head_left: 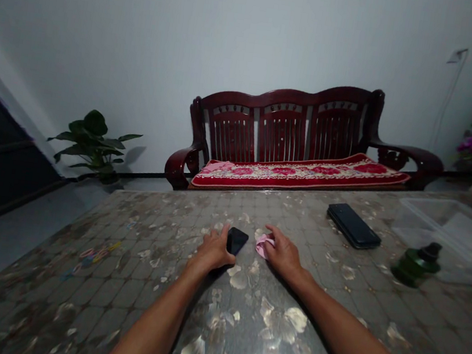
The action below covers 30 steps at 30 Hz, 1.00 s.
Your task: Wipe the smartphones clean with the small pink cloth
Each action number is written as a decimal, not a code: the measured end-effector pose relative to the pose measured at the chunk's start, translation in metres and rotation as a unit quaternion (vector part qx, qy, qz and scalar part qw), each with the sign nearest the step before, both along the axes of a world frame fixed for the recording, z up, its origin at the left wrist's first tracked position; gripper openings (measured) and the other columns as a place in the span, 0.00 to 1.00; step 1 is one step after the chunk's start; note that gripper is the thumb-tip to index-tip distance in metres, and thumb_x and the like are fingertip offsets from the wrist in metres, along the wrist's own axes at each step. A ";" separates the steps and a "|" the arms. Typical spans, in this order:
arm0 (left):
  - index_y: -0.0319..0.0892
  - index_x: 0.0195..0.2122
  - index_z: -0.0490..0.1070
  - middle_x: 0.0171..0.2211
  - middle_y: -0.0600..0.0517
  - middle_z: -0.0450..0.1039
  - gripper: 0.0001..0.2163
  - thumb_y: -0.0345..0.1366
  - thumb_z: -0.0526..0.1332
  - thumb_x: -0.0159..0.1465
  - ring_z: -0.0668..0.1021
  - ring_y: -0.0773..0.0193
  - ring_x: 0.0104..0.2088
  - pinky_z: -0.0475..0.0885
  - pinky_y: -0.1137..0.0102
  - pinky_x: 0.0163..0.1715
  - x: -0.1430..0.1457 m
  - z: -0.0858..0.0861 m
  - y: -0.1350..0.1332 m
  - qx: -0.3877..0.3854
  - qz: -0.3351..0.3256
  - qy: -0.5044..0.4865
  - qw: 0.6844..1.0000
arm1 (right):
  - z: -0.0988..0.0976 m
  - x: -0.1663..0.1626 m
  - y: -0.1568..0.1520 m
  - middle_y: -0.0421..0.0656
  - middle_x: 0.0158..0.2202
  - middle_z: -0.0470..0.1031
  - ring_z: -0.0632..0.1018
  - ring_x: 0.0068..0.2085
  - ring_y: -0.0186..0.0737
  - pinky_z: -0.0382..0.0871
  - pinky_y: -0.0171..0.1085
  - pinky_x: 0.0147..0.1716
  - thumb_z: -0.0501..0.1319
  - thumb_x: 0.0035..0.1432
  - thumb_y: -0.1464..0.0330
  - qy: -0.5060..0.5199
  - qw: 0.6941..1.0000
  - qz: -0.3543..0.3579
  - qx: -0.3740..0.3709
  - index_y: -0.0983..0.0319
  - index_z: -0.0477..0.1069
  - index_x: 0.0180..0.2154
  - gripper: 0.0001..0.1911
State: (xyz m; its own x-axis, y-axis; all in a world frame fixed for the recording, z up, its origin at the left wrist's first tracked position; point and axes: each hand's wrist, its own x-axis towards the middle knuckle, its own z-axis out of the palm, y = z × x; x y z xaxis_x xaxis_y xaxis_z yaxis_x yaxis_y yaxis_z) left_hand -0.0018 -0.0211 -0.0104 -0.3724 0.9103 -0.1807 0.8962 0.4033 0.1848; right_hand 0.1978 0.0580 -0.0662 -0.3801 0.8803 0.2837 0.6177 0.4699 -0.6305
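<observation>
On the patterned tabletop lies a black smartphone (238,239), with my left hand (211,250) closed around its sides, thumb on the near right edge and fingers on the left. Part of the phone is hidden under that hand. A little to the right, my right hand (284,254) pinches a small crumpled pink cloth (262,245) between thumb and fingers, close to the table surface. The cloth and the phone are apart, with a short gap between them.
A dark wallet-like case (354,226) lies to the right, near a green pump bottle (417,266) and a clear plastic box (452,231). Colourful scissors (95,256) lie at the left. Beyond the table (146,317) stand a wooden bench (278,124) and a potted plant (94,142).
</observation>
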 end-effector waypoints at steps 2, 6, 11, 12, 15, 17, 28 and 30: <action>0.49 0.70 0.49 0.61 0.37 0.63 0.48 0.42 0.70 0.50 0.70 0.37 0.60 0.68 0.56 0.53 0.015 -0.001 0.002 0.008 -0.007 -0.010 1.000 | 0.002 0.007 0.007 0.45 0.48 0.81 0.79 0.48 0.45 0.70 0.38 0.46 0.57 0.61 0.69 -0.001 1.000 -0.014 0.002 0.58 0.69 0.60 0.25; 0.45 0.70 0.48 0.60 0.35 0.64 0.45 0.41 0.68 0.53 0.69 0.37 0.60 0.67 0.56 0.53 0.037 -0.003 0.004 0.024 -0.028 -0.026 0.999 | 0.007 0.021 0.018 0.47 0.50 0.80 0.77 0.51 0.46 0.68 0.40 0.50 0.55 0.61 0.73 -0.040 0.998 -0.008 0.043 0.59 0.74 0.54 0.21; 0.46 0.70 0.50 0.58 0.38 0.64 0.45 0.43 0.69 0.54 0.71 0.41 0.58 0.67 0.58 0.56 0.044 -0.010 0.002 0.059 -0.053 -0.075 0.994 | 0.011 0.023 0.018 0.47 0.50 0.80 0.75 0.52 0.47 0.66 0.41 0.53 0.55 0.59 0.75 -0.081 0.995 0.019 0.052 0.59 0.78 0.50 0.20; 0.46 0.70 0.50 0.59 0.39 0.64 0.45 0.42 0.69 0.54 0.71 0.42 0.58 0.67 0.59 0.56 0.043 -0.012 0.001 0.065 -0.060 -0.090 0.992 | 0.012 0.023 0.017 0.48 0.50 0.79 0.75 0.52 0.47 0.66 0.42 0.54 0.57 0.59 0.74 -0.086 0.994 0.030 0.054 0.60 0.78 0.50 0.19; 0.47 0.71 0.50 0.60 0.41 0.63 0.45 0.40 0.70 0.54 0.72 0.47 0.58 0.67 0.61 0.58 0.034 -0.016 -0.009 0.082 -0.101 -0.146 0.981 | 0.012 0.023 0.014 0.49 0.53 0.76 0.73 0.53 0.49 0.65 0.42 0.54 0.62 0.59 0.69 -0.098 0.991 0.055 0.067 0.60 0.76 0.52 0.18; 0.48 0.71 0.50 0.61 0.42 0.63 0.45 0.39 0.71 0.54 0.71 0.48 0.60 0.66 0.61 0.60 0.026 -0.018 -0.019 0.096 -0.145 -0.170 0.970 | 0.011 0.024 0.015 0.49 0.52 0.75 0.73 0.53 0.49 0.64 0.42 0.54 0.62 0.60 0.67 -0.102 0.991 0.050 0.077 0.60 0.76 0.52 0.18; 0.56 0.57 0.72 0.61 0.46 0.70 0.28 0.37 0.75 0.55 0.63 0.41 0.67 0.42 0.34 0.66 0.011 -0.026 -0.058 0.216 -0.317 -0.027 0.923 | -0.001 0.018 0.032 0.47 0.47 0.80 0.77 0.49 0.45 0.68 0.42 0.53 0.55 0.62 0.72 0.049 0.997 0.029 0.054 0.60 0.77 0.48 0.17; 0.55 0.55 0.75 0.59 0.47 0.73 0.24 0.39 0.74 0.57 0.65 0.42 0.65 0.40 0.34 0.66 0.008 -0.030 -0.057 0.233 -0.332 -0.023 0.914 | 0.002 0.013 0.029 0.46 0.45 0.80 0.78 0.47 0.44 0.70 0.41 0.51 0.54 0.62 0.71 0.077 0.995 0.051 0.042 0.60 0.77 0.46 0.16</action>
State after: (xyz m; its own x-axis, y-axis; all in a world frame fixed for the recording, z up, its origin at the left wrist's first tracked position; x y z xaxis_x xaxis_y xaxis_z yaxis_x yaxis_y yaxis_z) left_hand 0.0064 -0.0784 -0.0400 0.2889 0.9148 0.2822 0.9018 -0.3590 0.2407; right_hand 0.2104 0.0871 -0.0647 -0.4135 0.8100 0.4159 0.4631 0.5804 -0.6698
